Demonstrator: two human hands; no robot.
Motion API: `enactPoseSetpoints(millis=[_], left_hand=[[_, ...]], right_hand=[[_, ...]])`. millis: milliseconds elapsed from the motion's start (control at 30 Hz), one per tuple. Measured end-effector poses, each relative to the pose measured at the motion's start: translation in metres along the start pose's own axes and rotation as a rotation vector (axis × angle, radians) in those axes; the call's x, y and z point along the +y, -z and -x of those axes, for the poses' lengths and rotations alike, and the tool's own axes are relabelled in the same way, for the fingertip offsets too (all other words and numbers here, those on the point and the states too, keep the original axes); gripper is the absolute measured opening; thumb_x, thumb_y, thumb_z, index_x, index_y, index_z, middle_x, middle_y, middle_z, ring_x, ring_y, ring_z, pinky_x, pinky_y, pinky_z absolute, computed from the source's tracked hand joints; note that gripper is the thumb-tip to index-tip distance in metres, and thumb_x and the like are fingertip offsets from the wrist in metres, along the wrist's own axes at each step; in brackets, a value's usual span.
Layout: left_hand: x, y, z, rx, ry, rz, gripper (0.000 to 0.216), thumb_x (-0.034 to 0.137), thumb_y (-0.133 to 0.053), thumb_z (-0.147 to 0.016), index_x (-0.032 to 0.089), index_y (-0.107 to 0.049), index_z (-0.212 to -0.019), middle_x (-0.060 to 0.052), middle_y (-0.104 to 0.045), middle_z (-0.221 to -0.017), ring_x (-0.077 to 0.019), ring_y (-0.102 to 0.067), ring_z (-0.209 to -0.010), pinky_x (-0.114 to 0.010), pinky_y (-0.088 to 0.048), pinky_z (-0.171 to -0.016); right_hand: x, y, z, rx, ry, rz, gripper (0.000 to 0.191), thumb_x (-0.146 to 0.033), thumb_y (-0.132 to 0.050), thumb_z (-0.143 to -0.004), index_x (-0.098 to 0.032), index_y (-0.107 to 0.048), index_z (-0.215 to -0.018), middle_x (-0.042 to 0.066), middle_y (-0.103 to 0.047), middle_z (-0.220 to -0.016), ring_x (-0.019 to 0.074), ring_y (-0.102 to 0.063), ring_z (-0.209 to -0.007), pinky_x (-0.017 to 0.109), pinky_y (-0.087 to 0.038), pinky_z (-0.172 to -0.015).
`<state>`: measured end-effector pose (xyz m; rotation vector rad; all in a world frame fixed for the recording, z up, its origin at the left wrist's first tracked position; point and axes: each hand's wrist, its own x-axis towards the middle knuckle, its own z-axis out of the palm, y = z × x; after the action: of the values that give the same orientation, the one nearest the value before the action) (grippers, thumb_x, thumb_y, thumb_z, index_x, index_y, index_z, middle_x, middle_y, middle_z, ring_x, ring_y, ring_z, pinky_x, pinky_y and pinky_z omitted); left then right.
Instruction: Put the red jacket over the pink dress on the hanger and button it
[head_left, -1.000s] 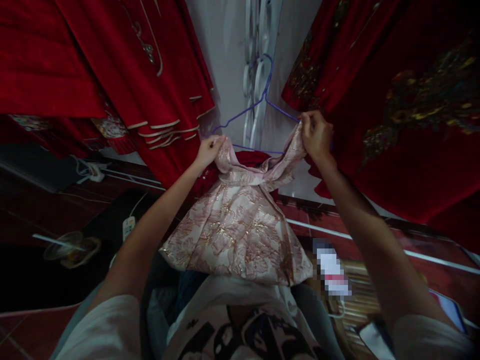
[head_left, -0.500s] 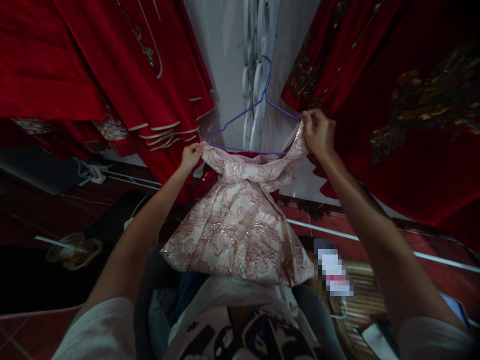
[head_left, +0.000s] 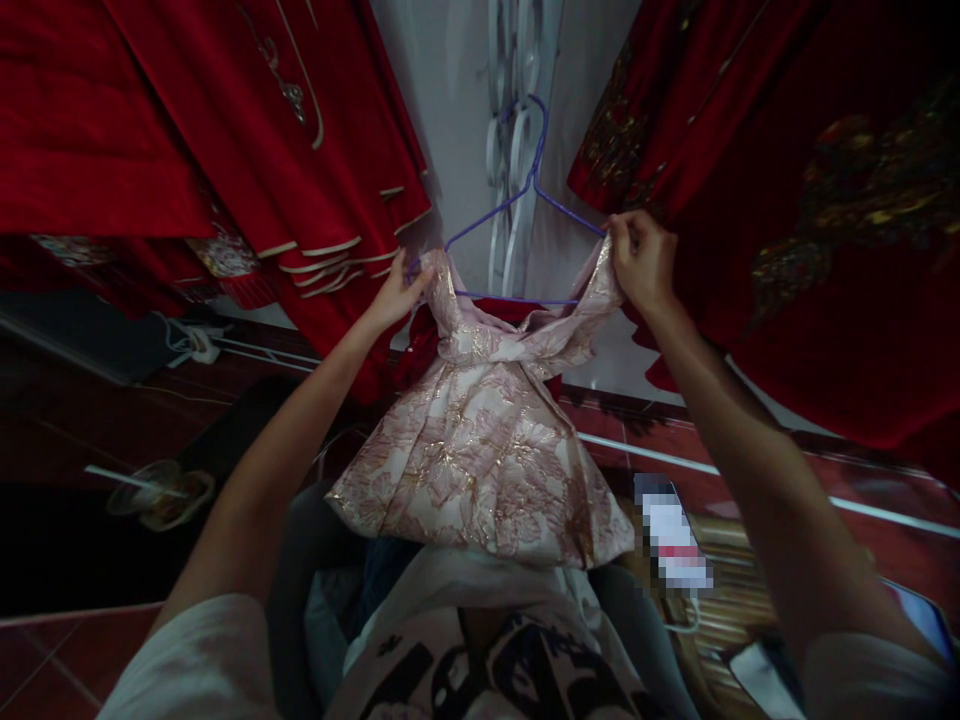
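Note:
A small pink and white floral dress (head_left: 480, 450) with gold thread hangs in front of me, its skirt spreading toward my lap. Through its neckline runs a purple hanger (head_left: 491, 215), with the hook pointing up. My left hand (head_left: 399, 292) is closed on the left shoulder of the dress, close to that end of the hanger. At the right shoulder, my right hand (head_left: 643, 258) pinches the fabric by the hanger's other end. The fingers partly hide both hanger ends.
Red garments (head_left: 300, 120) hang on the left, and embroidered red ones (head_left: 847, 230) on the right. White scrolled metalwork (head_left: 511, 150) stands behind the hanger. A cup with a straw (head_left: 169, 495) is at left; a phone (head_left: 671, 535) lies on a slatted bamboo surface (head_left: 724, 560).
The left shoulder of the dress has risen and now sits over the left side of the hanger. My left hand has moved up with it; my right hand has barely shifted.

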<state>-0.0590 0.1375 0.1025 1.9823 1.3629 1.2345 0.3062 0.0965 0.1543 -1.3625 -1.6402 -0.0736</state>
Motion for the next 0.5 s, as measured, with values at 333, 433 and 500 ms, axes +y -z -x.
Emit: enactPoseSetpoints(millis=[333,433,500], left_hand=[[-0.053,0.004,0.056,-0.228,-0.166,-0.453,0.031,0.045,-0.065,-0.075,0.020,-0.062,-0.093,-0.011,-0.055,-0.108,-0.0280,-0.050,-0.108,-0.045,-0.039,-0.100],[-0.064,0.016,0.029,-0.219,-0.075,-0.295,0.023,0.041,-0.060,-0.078,0.019,-0.064,-0.082,-0.007,-0.061,-0.092,-0.0220,-0.055,-0.093,-0.038,-0.043,-0.092],[-0.066,0.027,0.003,-0.207,0.020,-0.146,0.022,0.040,-0.060,-0.078,0.018,-0.064,-0.079,-0.004,-0.064,-0.082,-0.0174,-0.057,-0.080,-0.031,-0.045,-0.082]], right_hand=[[0.002,-0.002,0.000,-0.021,-0.020,-0.061,0.039,-0.049,-0.031,-0.096,-0.032,-0.064,-0.109,0.004,-0.070,-0.109,0.0250,-0.061,-0.110,0.039,-0.046,-0.087],[0.003,-0.002,-0.002,-0.021,-0.010,-0.049,0.039,-0.047,-0.033,-0.096,-0.028,-0.065,-0.107,0.006,-0.070,-0.109,0.0260,-0.062,-0.108,0.040,-0.047,-0.086],[0.004,-0.002,-0.003,-0.014,-0.012,-0.032,0.038,-0.046,-0.033,-0.096,-0.028,-0.065,-0.106,0.006,-0.070,-0.108,0.0251,-0.063,-0.106,0.039,-0.048,-0.087]])
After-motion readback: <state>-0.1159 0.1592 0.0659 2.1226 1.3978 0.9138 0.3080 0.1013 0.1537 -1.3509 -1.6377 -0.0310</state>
